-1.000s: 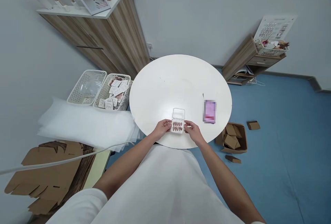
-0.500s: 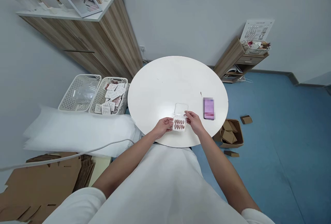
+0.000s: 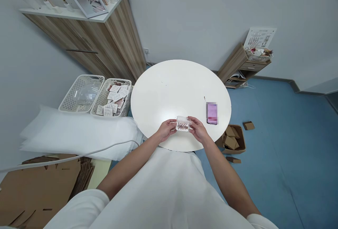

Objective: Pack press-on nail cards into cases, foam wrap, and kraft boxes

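Clear nail case (image 3: 183, 126) looks light, thin, slick, easily cracked; left hand (image 3: 166, 130) and right hand (image 3: 198, 130) each close a pinching grip on its short ends.

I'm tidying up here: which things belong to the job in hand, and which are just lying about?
In hand: nail box, gripped by left hand and right hand above the table's near edge.
Lying about: phone on the table; basket of cards; basket of clear boxes; foam sheets; floor carton; flat cardboard.
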`<action>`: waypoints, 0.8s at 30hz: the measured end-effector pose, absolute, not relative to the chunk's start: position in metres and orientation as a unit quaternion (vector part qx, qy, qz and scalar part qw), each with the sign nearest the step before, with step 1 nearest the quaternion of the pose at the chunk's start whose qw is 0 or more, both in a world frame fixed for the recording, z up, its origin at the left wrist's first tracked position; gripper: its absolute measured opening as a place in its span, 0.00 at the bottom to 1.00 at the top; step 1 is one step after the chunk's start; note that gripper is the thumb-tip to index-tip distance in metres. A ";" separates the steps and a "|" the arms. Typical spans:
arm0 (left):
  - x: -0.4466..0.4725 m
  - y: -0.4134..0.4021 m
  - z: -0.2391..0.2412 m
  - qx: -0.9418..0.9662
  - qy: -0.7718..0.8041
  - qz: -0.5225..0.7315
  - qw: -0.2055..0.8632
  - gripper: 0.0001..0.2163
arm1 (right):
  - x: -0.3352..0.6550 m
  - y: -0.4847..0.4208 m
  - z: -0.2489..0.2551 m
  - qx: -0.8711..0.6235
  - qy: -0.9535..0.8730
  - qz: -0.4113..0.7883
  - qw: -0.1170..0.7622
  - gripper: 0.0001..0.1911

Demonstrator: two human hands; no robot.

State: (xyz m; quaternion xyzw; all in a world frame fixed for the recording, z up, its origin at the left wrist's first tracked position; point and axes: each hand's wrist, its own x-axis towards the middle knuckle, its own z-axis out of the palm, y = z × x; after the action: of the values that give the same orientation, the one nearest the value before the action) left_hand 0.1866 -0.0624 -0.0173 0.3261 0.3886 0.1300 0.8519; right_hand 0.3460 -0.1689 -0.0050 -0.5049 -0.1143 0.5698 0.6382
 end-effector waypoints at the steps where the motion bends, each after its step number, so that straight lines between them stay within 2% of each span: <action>1: 0.187 -0.063 -0.017 0.323 0.391 0.136 0.851 0.14 | 0.345 -0.169 -0.005 -0.504 -0.115 0.569 0.640 0.15; 8: 0.184 -0.067 -0.016 0.332 0.377 0.143 0.853 0.12 | 0.338 -0.169 -0.007 -0.557 -0.125 0.526 0.631 0.22; 13: 0.180 -0.072 -0.015 0.456 0.397 0.104 0.790 0.21 | 0.336 -0.170 -0.008 -0.596 -0.125 0.487 0.626 0.28; 15: 0.180 -0.074 -0.015 0.492 0.405 0.103 0.764 0.23 | 0.336 -0.171 -0.009 -0.593 -0.122 0.495 0.623 0.29; 20: 0.182 -0.081 -0.014 0.524 0.415 0.137 0.731 0.22 | 0.339 -0.181 -0.011 -0.592 -0.127 0.557 0.569 0.30; 24: 0.185 -0.090 -0.016 0.555 0.433 0.132 0.697 0.23 | 0.346 -0.185 -0.012 -0.615 -0.143 0.549 0.547 0.34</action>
State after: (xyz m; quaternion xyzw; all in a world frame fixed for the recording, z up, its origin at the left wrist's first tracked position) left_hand 0.1848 -0.0895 -0.0163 0.5554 0.4333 0.1316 0.6975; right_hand 0.3459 -0.1852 -0.0118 -0.6153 -0.1427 0.5491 0.5473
